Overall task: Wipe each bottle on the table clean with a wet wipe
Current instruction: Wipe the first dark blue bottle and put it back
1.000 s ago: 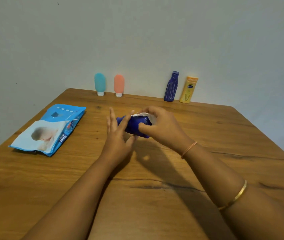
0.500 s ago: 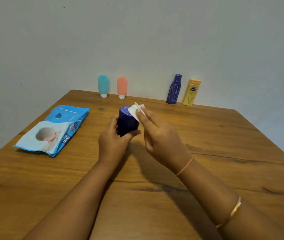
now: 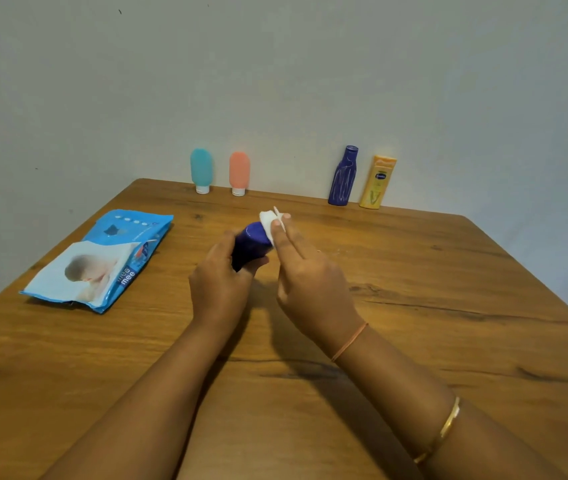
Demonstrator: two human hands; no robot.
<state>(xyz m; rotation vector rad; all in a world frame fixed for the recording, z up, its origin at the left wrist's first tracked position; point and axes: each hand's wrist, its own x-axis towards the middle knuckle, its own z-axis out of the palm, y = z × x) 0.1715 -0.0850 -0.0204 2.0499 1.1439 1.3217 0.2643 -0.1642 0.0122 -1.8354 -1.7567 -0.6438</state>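
Blue bottle (image 3: 250,244) sat mid-desk, tilted, gripped by my left hand (image 3: 218,287). My right hand's fingers (image 3: 284,237) pinned a white wet wipe (image 3: 270,221) to its far end. Best, I judged, to hold firm and rub round the rim.

A second ago the dark blue bottle (image 3: 250,244) lay sideways between both hands; now the left hand (image 3: 218,289) holds it tilted, flat end up, and the right hand (image 3: 305,275) presses the wipe (image 3: 268,221) there.
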